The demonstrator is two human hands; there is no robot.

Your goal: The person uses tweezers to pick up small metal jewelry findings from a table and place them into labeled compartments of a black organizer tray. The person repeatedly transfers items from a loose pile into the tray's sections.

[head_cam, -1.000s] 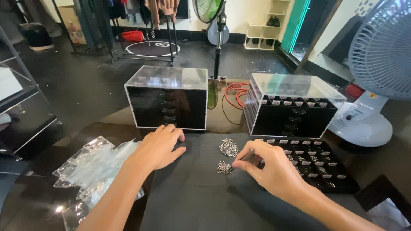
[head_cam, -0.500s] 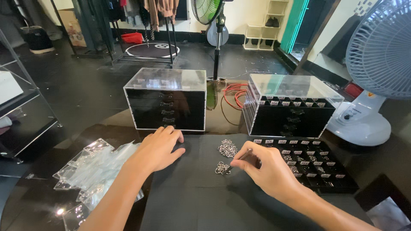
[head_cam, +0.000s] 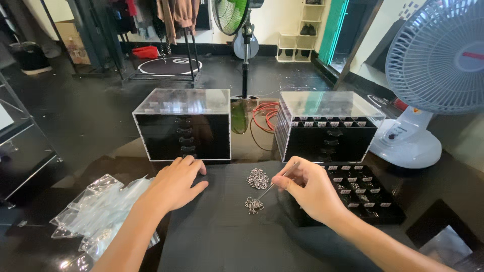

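The mat (head_cam: 222, 236) under the hands is plain black. On it lie two silver heaps of small metal rings (head_cam: 258, 178), one at twelve o'clock of the other. At nine o'clock, a pile of clear plastic bags (head_cam: 96, 214) glints pale. Two drawer chests (head_cam: 184, 132) at twelve o'clock are black with clear tops. The tray (head_cam: 360, 194) at three o'clock is black with white labels. The desk fan (head_cam: 436, 75) at two o'clock is pale blue-grey on white.

The right hand (head_cam: 310, 194) pinches thin tweezers (head_cam: 276, 184), their tip at a small cluster of metal rings (head_cam: 253, 205) — possibly touching. The left hand (head_cam: 174, 184) lies flat on the dark mat (head_cam: 222, 236), beside clear plastic bags (head_cam: 98, 214).
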